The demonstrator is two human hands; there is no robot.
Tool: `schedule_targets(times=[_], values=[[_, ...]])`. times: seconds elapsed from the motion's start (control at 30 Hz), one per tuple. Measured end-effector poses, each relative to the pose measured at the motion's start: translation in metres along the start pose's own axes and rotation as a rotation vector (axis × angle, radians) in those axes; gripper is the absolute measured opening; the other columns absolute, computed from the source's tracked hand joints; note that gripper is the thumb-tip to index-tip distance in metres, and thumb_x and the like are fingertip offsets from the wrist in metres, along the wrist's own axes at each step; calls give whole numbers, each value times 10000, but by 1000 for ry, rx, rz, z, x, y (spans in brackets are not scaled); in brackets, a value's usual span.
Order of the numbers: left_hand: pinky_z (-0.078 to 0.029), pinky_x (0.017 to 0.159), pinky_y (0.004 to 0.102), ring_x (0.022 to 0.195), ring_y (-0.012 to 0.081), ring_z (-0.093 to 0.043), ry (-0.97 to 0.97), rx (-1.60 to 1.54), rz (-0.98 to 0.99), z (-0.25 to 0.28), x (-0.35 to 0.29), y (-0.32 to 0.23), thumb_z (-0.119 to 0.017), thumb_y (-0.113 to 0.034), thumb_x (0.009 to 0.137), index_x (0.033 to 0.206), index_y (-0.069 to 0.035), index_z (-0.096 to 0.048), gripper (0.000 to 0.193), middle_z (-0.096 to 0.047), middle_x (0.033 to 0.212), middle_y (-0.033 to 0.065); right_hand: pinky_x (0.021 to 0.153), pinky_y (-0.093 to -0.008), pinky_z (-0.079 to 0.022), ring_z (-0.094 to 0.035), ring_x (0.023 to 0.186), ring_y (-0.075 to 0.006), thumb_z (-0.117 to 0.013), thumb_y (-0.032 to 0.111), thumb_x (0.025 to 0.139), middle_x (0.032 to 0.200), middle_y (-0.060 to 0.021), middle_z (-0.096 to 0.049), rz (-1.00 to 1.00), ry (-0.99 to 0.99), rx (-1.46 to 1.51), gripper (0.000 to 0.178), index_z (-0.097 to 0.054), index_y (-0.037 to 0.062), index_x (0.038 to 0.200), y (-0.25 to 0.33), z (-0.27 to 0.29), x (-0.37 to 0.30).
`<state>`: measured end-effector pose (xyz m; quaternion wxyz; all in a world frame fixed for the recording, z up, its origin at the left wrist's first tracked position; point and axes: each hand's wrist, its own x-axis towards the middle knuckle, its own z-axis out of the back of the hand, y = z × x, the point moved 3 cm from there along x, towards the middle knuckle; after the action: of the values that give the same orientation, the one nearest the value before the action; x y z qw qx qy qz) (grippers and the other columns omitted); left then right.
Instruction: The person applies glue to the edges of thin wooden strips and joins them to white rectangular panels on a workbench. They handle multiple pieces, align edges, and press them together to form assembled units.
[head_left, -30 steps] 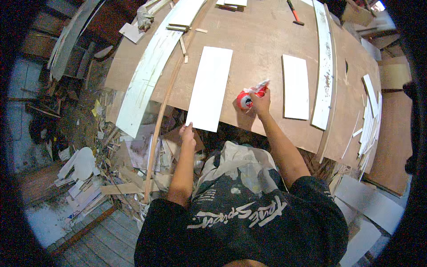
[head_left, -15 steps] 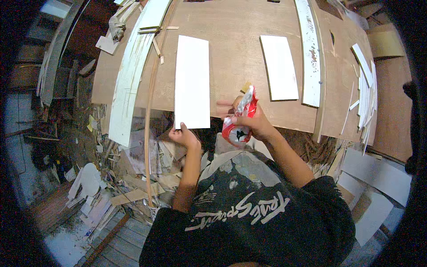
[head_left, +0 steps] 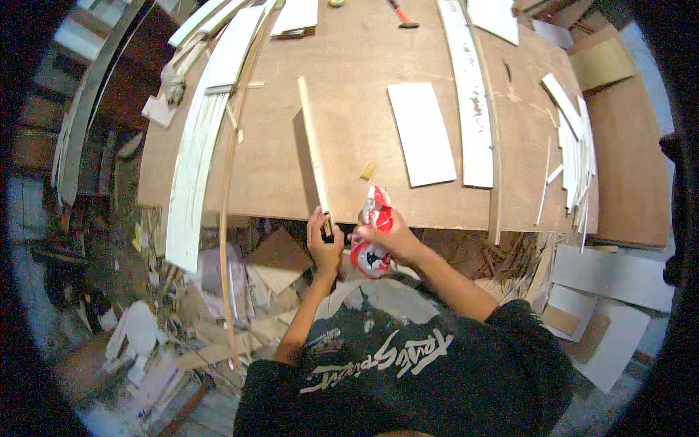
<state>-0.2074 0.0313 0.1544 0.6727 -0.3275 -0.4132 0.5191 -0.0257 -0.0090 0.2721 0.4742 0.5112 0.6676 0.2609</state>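
My left hand (head_left: 324,239) grips the near end of a narrow board (head_left: 315,149). The board stands on its long edge, its pale edge facing up. My right hand (head_left: 389,237) is wrapped round a crushed red and white drink can (head_left: 370,258), whose round end with a dark hole faces me. Just beyond the can, a small yellowish block (head_left: 368,171) lies on the plywood table (head_left: 349,95). A second white board (head_left: 422,135) lies flat to the right of the block.
Long pale planks (head_left: 204,153) run along the table's left side, and another white plank (head_left: 473,109) along its right. A red-handled tool (head_left: 404,18) lies at the far edge. White strips (head_left: 571,156) are piled at the right. Wood scraps (head_left: 211,291) litter the floor at left.
The board in my left hand has turned from showing its white face to standing on edge. My right hand still holds the can. The view has shifted, showing more of the table's far side.
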Motion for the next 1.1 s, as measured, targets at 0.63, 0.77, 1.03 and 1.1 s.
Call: schedule_targets(times=[0.63,0.77,1.03,1.1], values=[[29,1190,590,1526,371,-143,763,268,-850,23,121,37,-608,-750,805,1404,-220,-587,800,-401,1591,68,726,-328,-599,-708,771,-164,-775,98,869,1063,-130,-737,60,-520,219,430,-535,23,1219,-87,-13,-27],[4,1200,592,1451,306,-306,885,262,-952,22,153,36,-660,-790,722,1391,-207,-584,890,-537,1406,43,758,-351,-594,-705,810,-201,-796,107,848,973,-85,-685,78,-590,466,544,-499,36,1298,-111,-39,-31],[-302,1162,538,1252,304,-546,1005,159,-1173,-9,201,22,-852,-596,608,1088,-158,-637,684,-637,1147,46,927,-377,-586,-704,1083,-225,-894,137,730,1306,-175,-666,85,-410,475,718,-555,-34,1340,-114,-103,-50],[-295,1169,533,1236,297,-556,1035,130,-1157,-20,205,24,-850,-564,614,1042,-158,-619,634,-635,1094,41,887,-370,-591,-721,986,-193,-893,142,740,1211,-129,-714,154,-503,417,628,-595,0,1275,-112,-101,-47]])
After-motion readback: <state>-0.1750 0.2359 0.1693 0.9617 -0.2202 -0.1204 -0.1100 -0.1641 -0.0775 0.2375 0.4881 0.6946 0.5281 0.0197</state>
